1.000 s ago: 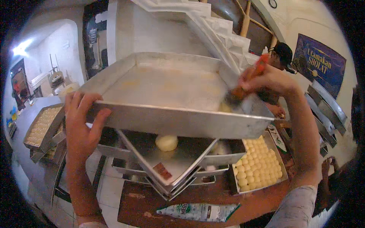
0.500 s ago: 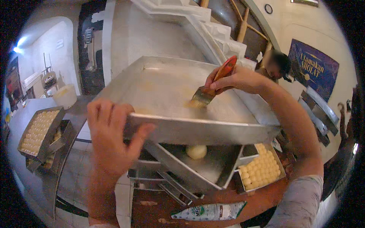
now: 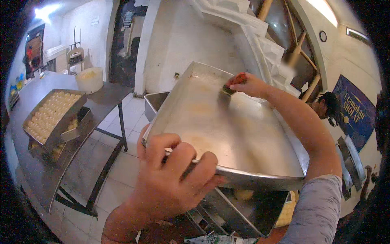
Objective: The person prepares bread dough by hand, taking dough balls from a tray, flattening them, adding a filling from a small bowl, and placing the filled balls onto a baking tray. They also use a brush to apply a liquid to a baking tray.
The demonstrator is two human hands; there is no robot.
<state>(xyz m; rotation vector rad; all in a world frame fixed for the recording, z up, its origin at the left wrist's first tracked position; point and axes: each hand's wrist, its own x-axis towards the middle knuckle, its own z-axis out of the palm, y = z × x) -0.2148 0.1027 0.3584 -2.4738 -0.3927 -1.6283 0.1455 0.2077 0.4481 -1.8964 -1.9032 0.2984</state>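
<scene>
My left hand (image 3: 174,175) grips the near rim of a large shallow metal tray (image 3: 203,122), fingers curled over it. My right hand (image 3: 250,85) holds a red-handled brush (image 3: 227,89), blurred, toward the tray's far part. Faint yellowish smears show on the tray's bottom. Beneath it are more angled metal trays (image 3: 227,211), with a pale dough ball (image 3: 243,194) partly visible in one. A tray of yellow dough balls (image 3: 289,209) is mostly hidden at the lower right.
At the left, a metal table (image 3: 40,85) holds stacked trays of dough balls (image 3: 53,116) and a white bucket (image 3: 89,83). A person (image 3: 321,107) is behind the right rim. More metal trays (image 3: 351,162) stand at right; a plastic package (image 3: 215,240) lies at the bottom.
The brush has moved from the tray's near right to its middle, then toward the far part. The tray appears tilted and turned, and the view has shifted, showing more of the left table.
</scene>
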